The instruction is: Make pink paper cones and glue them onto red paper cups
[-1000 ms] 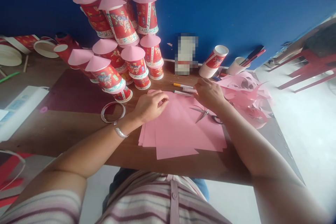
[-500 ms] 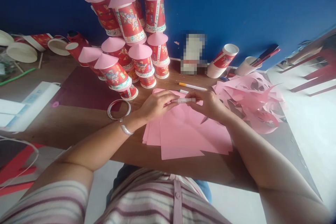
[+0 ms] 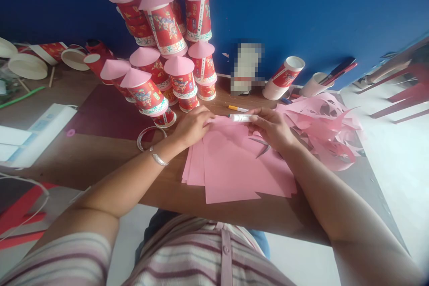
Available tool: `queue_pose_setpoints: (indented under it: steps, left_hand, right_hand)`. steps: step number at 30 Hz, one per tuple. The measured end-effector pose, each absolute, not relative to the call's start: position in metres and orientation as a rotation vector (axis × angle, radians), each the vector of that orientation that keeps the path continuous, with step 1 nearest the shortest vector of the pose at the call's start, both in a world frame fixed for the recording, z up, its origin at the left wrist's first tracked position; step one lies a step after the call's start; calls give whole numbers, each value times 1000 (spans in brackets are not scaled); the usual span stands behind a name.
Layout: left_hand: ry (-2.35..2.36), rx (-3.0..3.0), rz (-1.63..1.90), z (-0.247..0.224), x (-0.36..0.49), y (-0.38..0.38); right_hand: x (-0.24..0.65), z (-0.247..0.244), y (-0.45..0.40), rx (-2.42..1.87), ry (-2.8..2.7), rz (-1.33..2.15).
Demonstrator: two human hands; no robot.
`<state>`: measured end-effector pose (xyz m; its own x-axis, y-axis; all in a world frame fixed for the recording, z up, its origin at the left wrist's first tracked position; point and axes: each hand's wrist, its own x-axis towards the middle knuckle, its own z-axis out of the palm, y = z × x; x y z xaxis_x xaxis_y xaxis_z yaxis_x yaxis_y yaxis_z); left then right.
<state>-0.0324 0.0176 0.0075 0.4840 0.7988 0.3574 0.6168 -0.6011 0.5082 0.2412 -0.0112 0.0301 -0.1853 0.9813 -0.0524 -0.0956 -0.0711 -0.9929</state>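
My right hand [image 3: 273, 128] pinches a short white pen-like tube [image 3: 241, 117] between thumb and fingers, above the far edge of the pink paper sheets [image 3: 241, 170]. Its printing is too small to read. To its left, my left hand [image 3: 196, 126] has its fingers closed near the sheets' far left edge; whatever lies between the fingertips is hidden. Grey scissor blades [image 3: 263, 147] show on the paper below my right hand, which partly covers them. A yellow-ended white marker [image 3: 237, 108] lies just behind the tube.
Red patterned paper cups with pink cone tops [image 3: 179, 76] stand stacked at the back left. Pink paper offcuts [image 3: 321, 125] pile up on the right. Behind them are a cup of pens [image 3: 315, 84] and a red-and-white cup [image 3: 286, 76]. A ring [image 3: 142, 138] lies beside my left wrist.
My hands were together on the white tube and have drawn apart. The tube stays in my right hand, slightly higher and to the right; my left hand has moved left off it.
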Motion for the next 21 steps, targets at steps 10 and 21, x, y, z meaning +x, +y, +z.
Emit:
queue_pose_setpoints:
  steps: [10,21]
  left_hand:
    - [1153,2650,876,3,-28,12]
    - [824,2457,1359,23,-6,-18]
  right_hand:
    - [229,31,-19,-892,-1089,1727]
    - [223,16,-22,-871,-1220,1651]
